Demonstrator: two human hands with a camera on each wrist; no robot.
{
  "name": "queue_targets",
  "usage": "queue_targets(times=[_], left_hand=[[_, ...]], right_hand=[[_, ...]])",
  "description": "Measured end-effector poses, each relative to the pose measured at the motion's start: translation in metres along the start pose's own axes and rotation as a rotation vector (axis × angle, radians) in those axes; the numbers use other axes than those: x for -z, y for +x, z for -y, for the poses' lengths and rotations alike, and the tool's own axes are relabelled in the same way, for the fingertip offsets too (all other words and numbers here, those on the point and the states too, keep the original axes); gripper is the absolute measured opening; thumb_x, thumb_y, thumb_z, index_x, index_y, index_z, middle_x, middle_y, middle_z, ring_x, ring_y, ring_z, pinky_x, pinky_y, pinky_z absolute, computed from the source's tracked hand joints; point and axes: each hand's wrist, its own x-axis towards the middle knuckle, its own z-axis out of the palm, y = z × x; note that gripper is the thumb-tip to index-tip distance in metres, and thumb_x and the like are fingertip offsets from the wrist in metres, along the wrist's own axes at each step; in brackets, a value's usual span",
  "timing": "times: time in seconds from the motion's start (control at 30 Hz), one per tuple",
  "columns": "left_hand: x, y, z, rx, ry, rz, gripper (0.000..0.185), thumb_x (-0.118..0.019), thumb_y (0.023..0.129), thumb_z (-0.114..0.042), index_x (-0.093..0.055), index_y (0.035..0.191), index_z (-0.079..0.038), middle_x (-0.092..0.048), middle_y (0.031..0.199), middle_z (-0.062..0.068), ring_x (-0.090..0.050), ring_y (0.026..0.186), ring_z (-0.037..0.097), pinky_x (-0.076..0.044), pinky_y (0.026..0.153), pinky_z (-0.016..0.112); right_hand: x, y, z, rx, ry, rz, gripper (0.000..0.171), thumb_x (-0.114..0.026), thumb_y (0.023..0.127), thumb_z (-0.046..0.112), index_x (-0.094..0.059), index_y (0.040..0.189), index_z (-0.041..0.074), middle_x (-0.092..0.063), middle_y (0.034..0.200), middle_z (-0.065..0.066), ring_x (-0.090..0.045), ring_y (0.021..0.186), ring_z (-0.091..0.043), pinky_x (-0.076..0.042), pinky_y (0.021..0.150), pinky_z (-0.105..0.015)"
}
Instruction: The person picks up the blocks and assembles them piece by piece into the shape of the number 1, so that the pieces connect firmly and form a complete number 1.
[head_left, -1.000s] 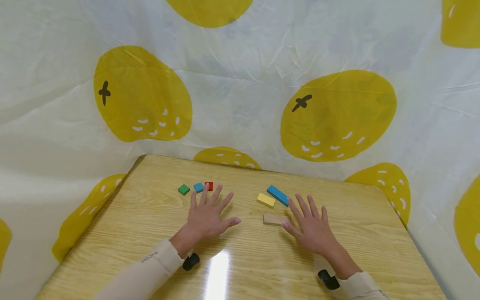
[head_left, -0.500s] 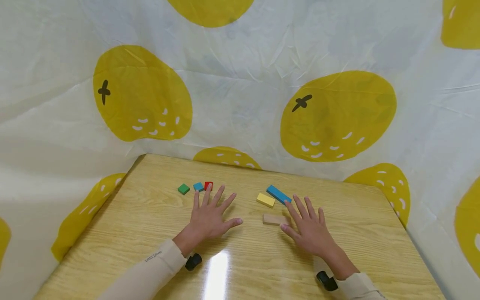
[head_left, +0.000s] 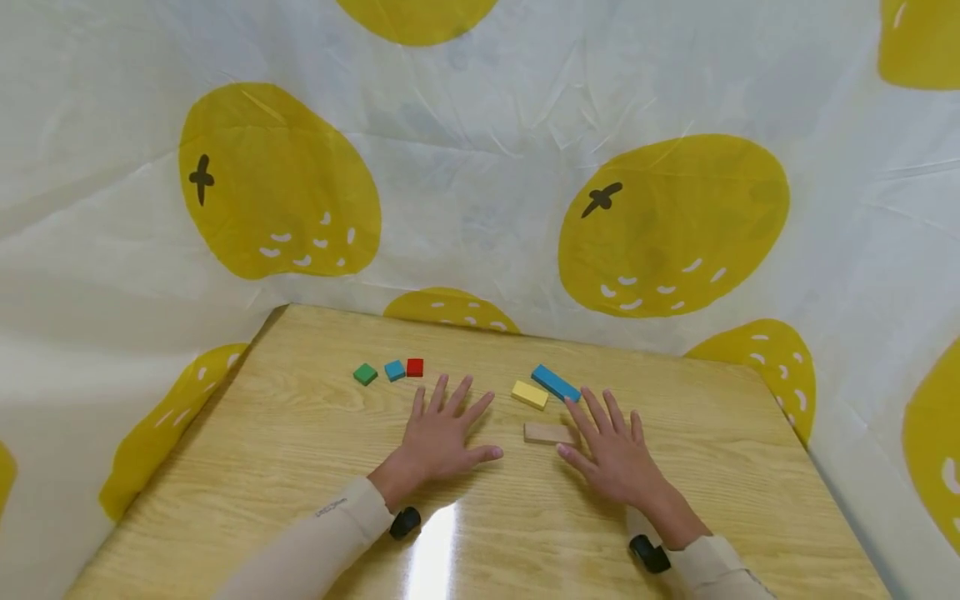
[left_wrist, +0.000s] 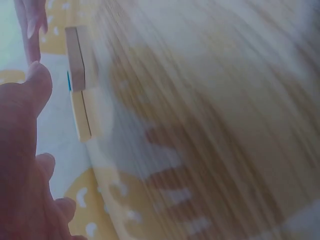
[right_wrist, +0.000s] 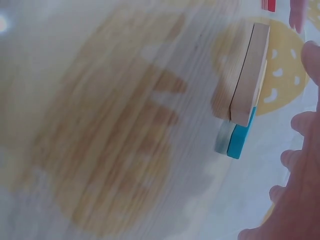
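Both hands hover palm down over the table with fingers spread, holding nothing. My left hand is near the middle, below a red block, a small blue block and a green block. Close to my right hand lie a plain wooden block, a long blue block and a yellow block. The right thumb and index finger overlap the wooden and long blue blocks in the head view. In the right wrist view a gap separates the hand from the wooden block.
The wood-grain table ends at a hanging white cloth printed with large yellow fruit shapes. A bright light reflection shows on the tabletop near the front. A black wrist device sits under the right wrist.
My left hand has moved right, away from the red block, which now shows whole. The right hand has shifted slightly left. The blocks stay where they lay; the head view tilted a little.
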Motion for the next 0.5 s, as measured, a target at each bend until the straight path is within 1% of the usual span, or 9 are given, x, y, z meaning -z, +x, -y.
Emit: queue_targets(times=[0.23, 0.5], left_hand=[[-0.012, 0.011, -0.012, -0.075, -0.003, 0.023, 0.090, -0.049, 0.093, -0.080, -0.022, 0.167, -0.037, -0.012, 0.177, 0.008, -0.005, 0.163, 0.043, -0.008, 0.128, 0.066], [-0.014, 0.019, -0.025, -0.145, 0.013, 0.048, 0.091, -0.050, 0.093, -0.079, -0.022, 0.167, -0.034, -0.013, 0.177, 0.008, -0.008, 0.164, 0.039, -0.014, 0.129, 0.063]], right_hand=[[0.000, 0.001, -0.005, -0.003, 0.023, 0.019, 0.078, -0.056, 0.104, 0.053, -0.027, 0.166, 0.017, -0.015, 0.175, -0.017, -0.007, 0.160, -0.050, -0.006, 0.116, -0.082], [0.001, 0.004, -0.010, 0.006, 0.020, 0.033, 0.076, -0.055, 0.105, 0.052, -0.027, 0.167, 0.019, -0.015, 0.175, -0.017, -0.009, 0.159, -0.051, -0.006, 0.116, -0.082]])
